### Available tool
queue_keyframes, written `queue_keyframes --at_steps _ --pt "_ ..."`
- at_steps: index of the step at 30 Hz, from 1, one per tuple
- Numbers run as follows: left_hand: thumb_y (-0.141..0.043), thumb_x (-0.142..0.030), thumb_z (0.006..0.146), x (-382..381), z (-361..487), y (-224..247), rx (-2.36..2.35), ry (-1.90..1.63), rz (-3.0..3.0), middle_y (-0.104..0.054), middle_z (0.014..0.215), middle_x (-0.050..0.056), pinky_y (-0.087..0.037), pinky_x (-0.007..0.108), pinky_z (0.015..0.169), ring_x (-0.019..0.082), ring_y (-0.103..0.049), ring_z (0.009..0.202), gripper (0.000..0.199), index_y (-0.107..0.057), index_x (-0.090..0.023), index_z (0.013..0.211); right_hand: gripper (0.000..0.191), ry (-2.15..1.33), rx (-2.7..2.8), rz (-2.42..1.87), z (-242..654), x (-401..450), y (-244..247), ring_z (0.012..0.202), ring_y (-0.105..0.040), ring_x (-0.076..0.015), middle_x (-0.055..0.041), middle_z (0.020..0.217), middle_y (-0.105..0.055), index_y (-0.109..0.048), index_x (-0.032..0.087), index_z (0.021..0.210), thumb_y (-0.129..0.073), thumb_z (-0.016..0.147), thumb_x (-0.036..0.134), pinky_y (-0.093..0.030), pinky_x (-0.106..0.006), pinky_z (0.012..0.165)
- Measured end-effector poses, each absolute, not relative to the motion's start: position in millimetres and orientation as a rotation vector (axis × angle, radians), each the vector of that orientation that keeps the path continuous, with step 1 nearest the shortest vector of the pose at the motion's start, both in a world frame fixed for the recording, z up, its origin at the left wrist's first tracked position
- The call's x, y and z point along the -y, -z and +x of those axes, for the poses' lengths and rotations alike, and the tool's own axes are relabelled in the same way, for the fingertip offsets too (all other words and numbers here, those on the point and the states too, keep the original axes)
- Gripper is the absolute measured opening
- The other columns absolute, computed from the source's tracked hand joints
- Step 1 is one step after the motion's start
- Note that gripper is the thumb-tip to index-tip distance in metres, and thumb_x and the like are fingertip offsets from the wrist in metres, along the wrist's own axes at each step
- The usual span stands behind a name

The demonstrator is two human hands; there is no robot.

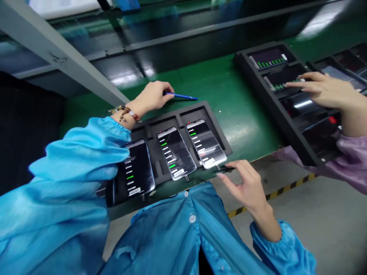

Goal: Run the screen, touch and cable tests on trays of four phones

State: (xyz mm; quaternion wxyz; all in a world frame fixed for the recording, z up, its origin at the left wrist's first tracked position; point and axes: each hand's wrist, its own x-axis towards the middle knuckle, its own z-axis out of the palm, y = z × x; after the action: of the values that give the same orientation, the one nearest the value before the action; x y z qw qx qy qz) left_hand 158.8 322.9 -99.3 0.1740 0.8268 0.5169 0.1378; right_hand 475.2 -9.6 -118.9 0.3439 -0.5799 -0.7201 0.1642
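A blue pen (185, 97) points right from between the curled fingers of my left hand (155, 95), above the far edge of a black compartment tray (218, 131). Three phones rest in this tray with lit screens of text lines: a left phone (139, 168), a middle phone (176, 152) and a right phone (205, 143). Close to the lower end of the right phone is my right hand (246, 183), thumb and index finger apart. A thin black cable (225, 169) runs between those fingertips; whether they touch it is unclear. My left sleeve partly covers the tray's left side.
At right, another person's hand (327, 89) touches a phone (283, 78) in a second black tray (266, 97). Both trays sit on a green tabletop (235, 114). A grey metal post (65, 57) rises at left. Yellow-black floor tape (286, 187) shows below.
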Motion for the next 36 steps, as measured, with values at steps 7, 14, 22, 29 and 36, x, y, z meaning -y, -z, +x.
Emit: queue_keyframes --at_steps 7,14,22,29,36 --pt "-0.049 -0.071 0.109 -258 84 66 -1.579 -0.237 2.5 -0.071 0.139 0.014 -0.045 0.058 0.121 0.033 -0.061 0.131 0.062 -0.071 -0.02 0.137 0.007 -0.385 1.837 -1.56 443 14 123 0.074 -0.066 -0.021 -0.0014 0.082 -0.068 -0.071 0.025 0.111 -0.07 0.105 0.027 -0.055 -0.037 0.072" --pt "-0.047 -0.077 0.103 -112 -46 12 -2.226 -0.464 2.066 -0.078 0.128 -0.006 -0.048 0.053 0.122 0.029 -0.066 0.125 0.051 -0.076 -0.041 0.126 0.019 -0.35 1.673 -1.659 438 14 137 0.059 -0.061 -0.0158 0.0004 0.072 -0.069 -0.075 0.023 0.092 -0.076 0.101 0.039 -0.053 -0.031 0.061" --pt "-0.051 -0.063 0.106 -46 -91 83 -2.001 -0.786 1.943 -0.076 0.136 -0.014 -0.048 0.057 0.127 0.028 -0.067 0.134 0.031 -0.074 -0.048 0.122 0.024 -0.502 1.849 -1.687 446 37 103 0.062 -0.072 -0.0204 -0.0027 0.08 -0.079 -0.077 0.026 0.095 -0.07 0.104 0.047 -0.058 -0.031 0.056" --pt "-0.047 -0.053 0.111 -69 -81 122 -1.848 -0.824 2.093 -0.065 0.147 0.015 -0.039 0.058 0.128 0.033 -0.055 0.141 0.047 -0.082 -0.023 0.112 0.029 -1.004 2.55 -0.931 295 66 62 0.096 -0.084 -0.0241 -0.0042 0.113 -0.085 -0.074 0.033 0.129 -0.049 0.117 0.041 -0.071 -0.035 0.079" --pt "-0.041 -0.053 0.115 -61 -77 132 -1.796 -0.952 2.051 -0.062 0.152 0.012 -0.037 0.056 0.132 0.032 -0.048 0.146 0.054 -0.084 -0.021 0.111 0.04 -0.62 2.735 -0.819 194 49 100 0.065 -0.072 -0.016 -0.0014 0.082 -0.072 -0.073 0.021 0.105 -0.041 0.121 0.037 -0.048 -0.032 0.055"
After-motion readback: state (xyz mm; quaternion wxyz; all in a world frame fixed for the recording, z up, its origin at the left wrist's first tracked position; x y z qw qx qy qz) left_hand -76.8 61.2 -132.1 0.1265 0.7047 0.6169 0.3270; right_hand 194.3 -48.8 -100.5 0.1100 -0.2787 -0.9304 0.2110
